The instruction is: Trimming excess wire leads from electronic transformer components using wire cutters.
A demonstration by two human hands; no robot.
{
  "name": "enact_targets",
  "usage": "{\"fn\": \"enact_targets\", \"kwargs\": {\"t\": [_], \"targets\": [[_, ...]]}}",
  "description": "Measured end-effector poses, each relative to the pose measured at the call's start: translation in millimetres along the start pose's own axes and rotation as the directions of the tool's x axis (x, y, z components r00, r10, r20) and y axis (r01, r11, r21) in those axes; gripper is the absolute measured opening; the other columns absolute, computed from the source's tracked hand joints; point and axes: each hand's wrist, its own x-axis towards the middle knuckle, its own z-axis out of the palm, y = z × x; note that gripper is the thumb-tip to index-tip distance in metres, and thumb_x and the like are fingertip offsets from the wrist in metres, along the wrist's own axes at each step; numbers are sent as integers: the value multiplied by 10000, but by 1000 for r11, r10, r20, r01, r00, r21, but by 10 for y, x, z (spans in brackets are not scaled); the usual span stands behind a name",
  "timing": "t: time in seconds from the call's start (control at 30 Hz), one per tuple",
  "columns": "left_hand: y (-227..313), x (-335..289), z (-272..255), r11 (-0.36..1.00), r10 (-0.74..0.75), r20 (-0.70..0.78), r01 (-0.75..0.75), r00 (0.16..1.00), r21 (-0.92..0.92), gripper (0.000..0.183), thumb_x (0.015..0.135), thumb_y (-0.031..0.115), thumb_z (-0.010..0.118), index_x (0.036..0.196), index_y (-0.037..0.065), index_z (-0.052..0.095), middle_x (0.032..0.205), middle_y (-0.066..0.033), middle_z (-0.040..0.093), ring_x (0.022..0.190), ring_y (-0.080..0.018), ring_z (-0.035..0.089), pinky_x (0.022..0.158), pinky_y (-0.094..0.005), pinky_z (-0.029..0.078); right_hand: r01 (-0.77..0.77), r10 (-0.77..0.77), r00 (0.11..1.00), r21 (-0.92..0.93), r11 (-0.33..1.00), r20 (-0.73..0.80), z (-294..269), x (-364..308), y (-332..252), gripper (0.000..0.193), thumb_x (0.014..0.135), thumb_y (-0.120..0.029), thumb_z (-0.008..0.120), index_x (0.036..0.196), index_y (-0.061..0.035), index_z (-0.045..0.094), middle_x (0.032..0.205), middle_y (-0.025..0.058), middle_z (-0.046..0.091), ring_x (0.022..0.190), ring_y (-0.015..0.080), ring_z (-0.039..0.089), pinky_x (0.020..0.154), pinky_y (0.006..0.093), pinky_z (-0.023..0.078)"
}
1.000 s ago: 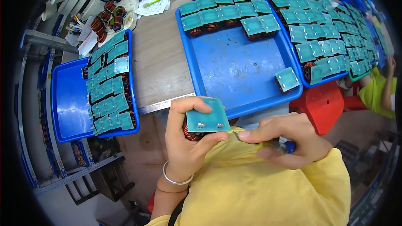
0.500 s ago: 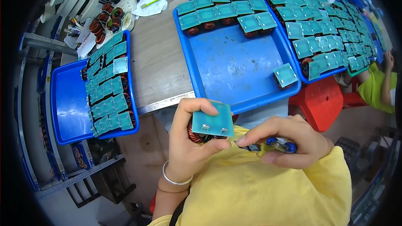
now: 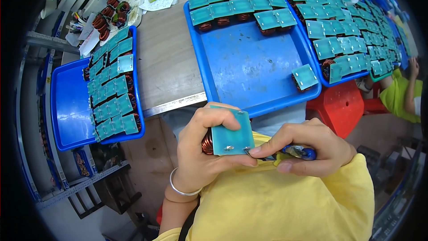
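My left hand point(image 3: 203, 151) grips a small green circuit board point(image 3: 232, 132) with a copper coil point(image 3: 207, 142) under it, held over my lap in yellow clothing. My right hand point(image 3: 307, 147) holds a small blue-handled cutting tool point(image 3: 298, 152) whose tip touches the board's lower edge, at the metal leads. A silver bangle point(image 3: 179, 189) sits on my left wrist.
A middle blue tray point(image 3: 249, 67) holds rows of green boards at its far side and one loose board point(image 3: 305, 76) near its right corner. A left blue tray point(image 3: 71, 102) and a right blue tray point(image 3: 352, 40) hold several more. Another person in yellow point(image 3: 403, 93) sits at right beside a red stool point(image 3: 341, 107).
The board in my left hand has tilted and shifted slightly lower and right. My right hand has brought the cutting tool's tip up against its lower edge.
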Motion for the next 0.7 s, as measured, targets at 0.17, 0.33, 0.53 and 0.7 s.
{"fn": "enact_targets", "kwargs": {"t": [0.17, 0.33, 0.53, 0.7], "targets": [[57, 81, -44, 959, 140, 35, -144, 990, 243, 519, 525, 185, 834, 907, 41, 513, 837, -97, 584, 816, -244, 584, 663, -301, 484, -108, 109, 994, 71, 992, -7, -13, 6, 13, 276, 757, 7, 609, 1031, 37, 592, 1001, 136, 639, 860, 181, 639, 741, 253, 471], [4, 105, -68, 896, 222, 48, -223, 974, 384, 486, 552, 193, 816, 901, 39, 515, 797, -75, 571, 788, -248, 576, 638, -304, 480, -93, 94, 991, 7, 996, -91, 31, 43, 27, 236, 757, 8, 610, 991, 29, 601, 974, 122, 650, 875, 174, 634, 746, 249, 463], [-19, 97, -18, 839, 195, 16, -175, 981, 515, 455, 593, 157, 801, 915, 35, 504, 849, -85, 563, 778, -227, 577, 641, -276, 482, -44, 28, 984, -88, 995, -175, 40, 61, 111, 219, 751, 26, 609, 970, 18, 609, 926, 114, 656, 771, 171, 632, 664, 254, 464], [-25, -36, 73, 972, -7, -181, 50, 983, 231, 544, 594, 269, 793, 954, 40, 455, 897, -95, 555, 803, -191, 589, 669, -261, 487, 172, -222, 959, -260, 950, -177, 106, 97, 129, 292, 736, 54, 608, 1023, 1, 605, 849, 118, 647, 642, 196, 602, 562, 258, 443]]}}
